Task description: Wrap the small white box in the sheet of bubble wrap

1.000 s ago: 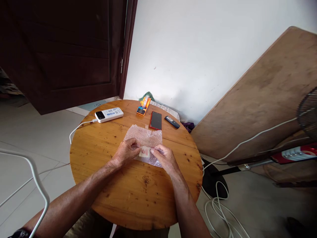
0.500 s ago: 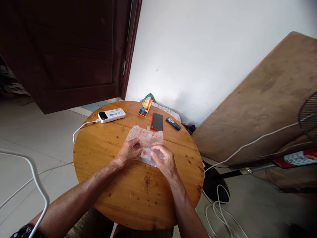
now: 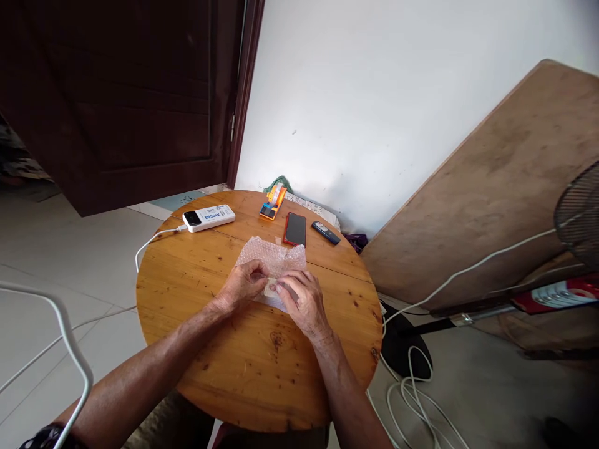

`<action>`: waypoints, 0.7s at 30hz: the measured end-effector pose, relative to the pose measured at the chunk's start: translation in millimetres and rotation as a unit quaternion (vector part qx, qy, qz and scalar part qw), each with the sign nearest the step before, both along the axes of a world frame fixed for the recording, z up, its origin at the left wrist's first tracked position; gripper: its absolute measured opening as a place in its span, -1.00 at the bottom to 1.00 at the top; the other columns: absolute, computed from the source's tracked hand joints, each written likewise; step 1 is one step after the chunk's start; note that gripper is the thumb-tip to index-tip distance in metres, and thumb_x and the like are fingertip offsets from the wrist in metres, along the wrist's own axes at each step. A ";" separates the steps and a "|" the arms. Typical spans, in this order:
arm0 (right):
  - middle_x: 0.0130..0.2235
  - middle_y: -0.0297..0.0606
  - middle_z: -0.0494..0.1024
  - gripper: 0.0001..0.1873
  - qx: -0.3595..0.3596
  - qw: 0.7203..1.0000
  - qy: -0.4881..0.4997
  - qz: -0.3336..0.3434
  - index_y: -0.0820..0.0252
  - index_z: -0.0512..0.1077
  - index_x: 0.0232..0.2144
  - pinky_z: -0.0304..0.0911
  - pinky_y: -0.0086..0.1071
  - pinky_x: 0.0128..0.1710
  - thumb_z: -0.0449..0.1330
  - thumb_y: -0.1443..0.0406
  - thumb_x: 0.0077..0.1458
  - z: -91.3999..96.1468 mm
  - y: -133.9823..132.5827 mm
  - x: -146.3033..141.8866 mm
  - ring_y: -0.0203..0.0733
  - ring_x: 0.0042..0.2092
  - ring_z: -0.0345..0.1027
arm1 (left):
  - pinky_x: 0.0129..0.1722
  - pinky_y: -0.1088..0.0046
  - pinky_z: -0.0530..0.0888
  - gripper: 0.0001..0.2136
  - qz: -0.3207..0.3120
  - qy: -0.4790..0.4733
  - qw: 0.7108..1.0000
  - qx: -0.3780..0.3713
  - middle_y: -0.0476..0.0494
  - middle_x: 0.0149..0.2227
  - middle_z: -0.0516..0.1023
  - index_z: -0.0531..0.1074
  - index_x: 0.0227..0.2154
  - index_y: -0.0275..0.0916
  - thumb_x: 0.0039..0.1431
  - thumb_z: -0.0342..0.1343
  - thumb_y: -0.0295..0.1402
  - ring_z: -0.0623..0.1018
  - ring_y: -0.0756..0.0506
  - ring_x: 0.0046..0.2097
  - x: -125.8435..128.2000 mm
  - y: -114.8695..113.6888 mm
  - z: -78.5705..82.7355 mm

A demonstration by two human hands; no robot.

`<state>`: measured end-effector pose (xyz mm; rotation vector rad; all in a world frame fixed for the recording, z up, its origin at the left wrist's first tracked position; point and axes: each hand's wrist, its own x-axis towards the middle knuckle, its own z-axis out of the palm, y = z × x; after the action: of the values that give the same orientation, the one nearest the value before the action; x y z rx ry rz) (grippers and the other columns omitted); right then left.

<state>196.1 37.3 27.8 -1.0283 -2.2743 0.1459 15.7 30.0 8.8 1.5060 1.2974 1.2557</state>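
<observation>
A sheet of clear bubble wrap (image 3: 266, 251) lies on the round wooden table, and on it is a small, flat, whitish see-through packet (image 3: 270, 288) with a reddish-brown spot inside. My left hand (image 3: 243, 285) pinches the packet's left edge between thumb and forefinger. From the other side my right hand (image 3: 305, 304) reaches over the packet, thumb and fingertips brought together at its right edge. Both hands rest above the bubble wrap and cover part of it. What the packet contains is too small to make out.
Behind the bubble wrap stand an orange-and-blue tape dispenser (image 3: 272, 202), a red-edged phone (image 3: 294, 229) and a dark handheld device (image 3: 326, 232). A white power bank (image 3: 209, 217) with a cable sits at the table's left. Right of the table are a fan (image 3: 580, 215) and loose cables.
My right hand has moved left and its fingers have closed in over the packet, covering more of it. My left hand keeps its pinch. The camera view has shifted slightly.
</observation>
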 end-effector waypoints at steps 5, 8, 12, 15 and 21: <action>-0.06 -0.15 0.51 -0.77 0.033 0.999 0.018 -0.003 0.11 0.53 -0.27 0.22 -0.18 -0.01 0.05 0.35 0.21 -8.0 2.9 1.0 -0.07 -0.02 0.35 | -0.40 0.56 0.35 -0.94 0.005 -0.006 1.000 -0.001 0.05 -0.50 0.43 0.40 -0.48 -0.25 -0.05 0.08 -0.39 0.39 0.04 -0.44 0.2 2.0 -2.4; 0.00 -0.13 0.48 -0.76 0.050 0.999 0.016 -0.002 0.12 0.51 -0.20 0.21 -0.19 0.02 0.06 0.38 0.18 -8.8 2.4 -0.2 -0.05 0.02 0.33 | -0.40 0.56 0.35 -0.93 -0.004 -0.027 1.000 0.001 0.04 -0.50 0.44 0.40 -0.47 -0.26 -0.05 0.08 -0.39 0.40 0.04 -0.44 0.5 2.9 -5.0; -0.06 -0.19 0.54 -0.69 0.073 0.996 -0.034 0.028 0.08 0.54 -0.23 0.16 -0.18 -0.01 0.03 0.45 0.17 -5.4 -0.5 -3.6 -0.07 0.02 0.31 | -0.36 0.55 0.39 -0.93 -0.007 -0.032 0.999 0.004 0.02 -0.47 0.47 0.42 -0.46 -0.26 -0.04 0.08 -0.39 0.44 0.03 -0.41 1.8 4.0 -7.2; -0.15 -0.24 0.58 -0.66 0.069 0.995 -0.056 0.044 0.08 0.54 -0.25 0.13 -0.19 -0.03 0.02 0.49 0.14 -2.5 -3.2 -6.2 -0.08 0.00 0.30 | -0.34 0.53 0.41 -0.92 0.003 -0.022 1.000 0.003 0.00 -0.46 0.50 0.42 -0.45 -0.26 -0.04 0.09 -0.38 0.46 0.01 -0.39 1.1 3.7 -5.4; -0.15 -0.21 0.57 -0.78 0.056 0.996 -0.046 0.043 0.11 0.51 -0.24 0.12 -0.17 -0.02 0.07 0.38 0.18 3.0 -8.2 -8.6 -0.05 -0.01 0.29 | -0.20 0.46 0.45 -0.83 0.025 0.068 0.997 -0.006 -0.05 -0.33 0.60 0.49 -0.34 -0.23 -0.02 0.14 -0.31 0.54 -0.07 -0.25 -15.2 -5.5 2.1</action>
<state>187.6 29.0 30.8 -0.8960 -2.3811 0.0059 0.5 24.5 10.9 1.5812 1.4373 1.1914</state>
